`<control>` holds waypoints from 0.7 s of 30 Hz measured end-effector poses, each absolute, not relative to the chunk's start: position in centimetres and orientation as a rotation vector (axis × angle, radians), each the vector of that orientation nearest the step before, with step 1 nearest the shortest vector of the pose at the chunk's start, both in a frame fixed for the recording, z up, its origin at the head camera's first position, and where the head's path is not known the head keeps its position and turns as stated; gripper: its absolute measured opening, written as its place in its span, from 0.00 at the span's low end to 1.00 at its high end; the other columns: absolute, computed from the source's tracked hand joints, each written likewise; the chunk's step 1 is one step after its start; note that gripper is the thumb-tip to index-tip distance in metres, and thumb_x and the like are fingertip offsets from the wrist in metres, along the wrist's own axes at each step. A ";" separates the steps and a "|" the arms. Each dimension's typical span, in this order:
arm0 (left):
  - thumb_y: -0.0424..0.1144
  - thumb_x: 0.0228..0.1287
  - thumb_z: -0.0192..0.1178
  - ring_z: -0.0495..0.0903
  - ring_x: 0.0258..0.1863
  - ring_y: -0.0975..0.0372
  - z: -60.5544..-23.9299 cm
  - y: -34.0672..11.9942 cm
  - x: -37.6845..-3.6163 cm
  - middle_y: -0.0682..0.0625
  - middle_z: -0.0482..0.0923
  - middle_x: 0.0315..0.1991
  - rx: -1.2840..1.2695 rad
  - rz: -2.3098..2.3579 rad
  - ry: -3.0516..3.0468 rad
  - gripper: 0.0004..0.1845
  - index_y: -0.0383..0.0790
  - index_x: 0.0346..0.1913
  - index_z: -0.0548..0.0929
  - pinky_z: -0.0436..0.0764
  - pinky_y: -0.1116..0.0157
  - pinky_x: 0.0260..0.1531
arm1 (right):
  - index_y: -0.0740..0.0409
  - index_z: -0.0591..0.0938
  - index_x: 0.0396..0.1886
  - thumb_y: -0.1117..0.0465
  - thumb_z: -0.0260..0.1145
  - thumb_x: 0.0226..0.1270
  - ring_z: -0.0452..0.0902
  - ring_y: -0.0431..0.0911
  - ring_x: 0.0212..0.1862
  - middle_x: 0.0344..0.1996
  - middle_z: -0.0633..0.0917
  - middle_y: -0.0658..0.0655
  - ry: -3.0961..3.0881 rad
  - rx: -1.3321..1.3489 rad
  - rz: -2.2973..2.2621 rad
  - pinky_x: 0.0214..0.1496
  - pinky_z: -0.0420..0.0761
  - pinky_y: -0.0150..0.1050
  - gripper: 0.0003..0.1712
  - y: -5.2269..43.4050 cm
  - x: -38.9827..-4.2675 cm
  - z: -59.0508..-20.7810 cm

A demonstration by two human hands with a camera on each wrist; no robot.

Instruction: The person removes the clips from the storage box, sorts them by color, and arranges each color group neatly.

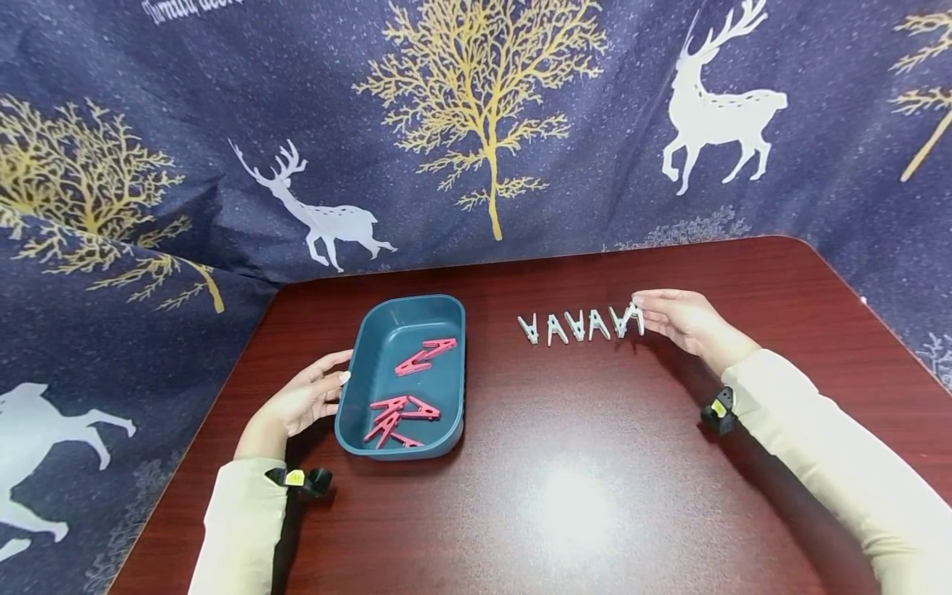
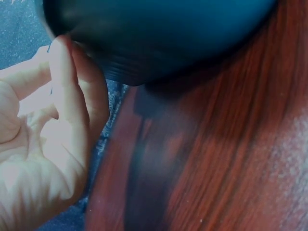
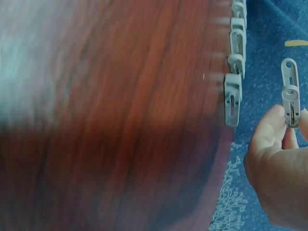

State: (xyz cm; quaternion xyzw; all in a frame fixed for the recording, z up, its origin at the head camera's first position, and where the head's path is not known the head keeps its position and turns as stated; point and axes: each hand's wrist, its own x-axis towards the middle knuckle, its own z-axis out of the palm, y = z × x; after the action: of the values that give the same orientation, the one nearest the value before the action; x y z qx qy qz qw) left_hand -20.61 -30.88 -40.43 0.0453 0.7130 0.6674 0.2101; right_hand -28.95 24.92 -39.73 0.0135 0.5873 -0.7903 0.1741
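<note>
A teal tray (image 1: 412, 300) sits on the dark red table and holds several red clothespins (image 1: 402, 411). My left hand (image 1: 338, 376) lies at its left side, straight fingers (image 2: 67, 96) touching the tray's outer wall (image 2: 159, 38). To the right, several white clothespins (image 1: 568, 326) stand in a row. My right hand (image 1: 643, 307) is at the row's right end and pinches one white clothespin (image 3: 290, 94) between thumb and fingertips. In the right wrist view the other pegs (image 3: 233, 94) line up beside it.
The table (image 1: 595, 496) is backed by a dark blue cloth printed with deer and golden trees (image 1: 483, 124), which also hangs down on the left. The table's far edge runs just behind the row of pegs.
</note>
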 end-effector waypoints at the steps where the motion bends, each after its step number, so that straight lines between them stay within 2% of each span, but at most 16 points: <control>1: 0.34 0.75 0.44 0.82 0.41 0.65 -40.5 -30.9 -20.6 0.56 0.81 0.46 0.125 1.855 1.983 0.22 0.44 0.68 0.59 0.83 0.66 0.40 | 0.49 0.86 0.27 0.69 0.59 0.67 0.82 0.34 0.35 0.29 0.87 0.44 1.670 0.038 -2.234 0.41 0.81 0.28 0.14 25.1 -29.0 -39.8; 13: 0.34 0.75 0.44 0.83 0.42 0.65 -40.4 -30.7 -20.5 0.56 0.81 0.45 0.110 1.861 1.970 0.20 0.47 0.67 0.60 0.83 0.65 0.41 | 0.45 0.82 0.27 0.67 0.58 0.69 0.81 0.32 0.32 0.26 0.85 0.41 1.891 0.068 -2.027 0.39 0.81 0.27 0.14 26.4 -30.3 -40.2; 15: 0.34 0.75 0.44 0.83 0.42 0.65 -40.4 -30.7 -20.6 0.56 0.81 0.45 0.110 1.861 1.971 0.20 0.47 0.66 0.61 0.83 0.65 0.41 | 0.50 0.82 0.33 0.67 0.57 0.69 0.81 0.31 0.32 0.26 0.85 0.41 1.932 0.070 -1.984 0.39 0.81 0.26 0.10 26.5 -30.5 -40.3; 16: 0.34 0.75 0.44 0.83 0.42 0.65 -40.4 -30.7 -20.6 0.55 0.81 0.45 0.110 1.864 1.969 0.20 0.48 0.66 0.61 0.83 0.65 0.41 | 0.55 0.81 0.40 0.67 0.56 0.70 0.81 0.31 0.32 0.26 0.84 0.40 1.952 0.065 -1.962 0.40 0.81 0.26 0.08 26.5 -30.6 -40.3; 19: 0.33 0.75 0.44 0.83 0.41 0.65 -40.3 -30.8 -20.6 0.55 0.81 0.45 0.115 1.871 1.957 0.20 0.49 0.65 0.62 0.83 0.65 0.40 | 0.70 0.70 0.59 0.68 0.53 0.71 0.80 0.29 0.33 0.26 0.83 0.37 2.032 0.037 -1.886 0.40 0.80 0.25 0.19 26.5 -30.7 -40.5; 21: 0.33 0.75 0.44 0.83 0.41 0.65 -40.3 -30.8 -20.6 0.55 0.81 0.45 0.123 1.876 1.948 0.19 0.49 0.65 0.62 0.83 0.65 0.40 | 0.78 0.61 0.65 0.68 0.52 0.71 0.79 0.28 0.33 0.25 0.82 0.36 2.076 0.025 -1.847 0.40 0.80 0.25 0.26 26.3 -30.8 -40.6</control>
State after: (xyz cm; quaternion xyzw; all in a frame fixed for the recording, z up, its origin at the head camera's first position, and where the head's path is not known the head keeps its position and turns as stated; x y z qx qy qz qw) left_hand -20.63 -30.82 -40.35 0.0445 0.7027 0.6766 0.2156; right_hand -30.78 26.34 -40.56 0.0087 0.7347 -0.6538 0.1806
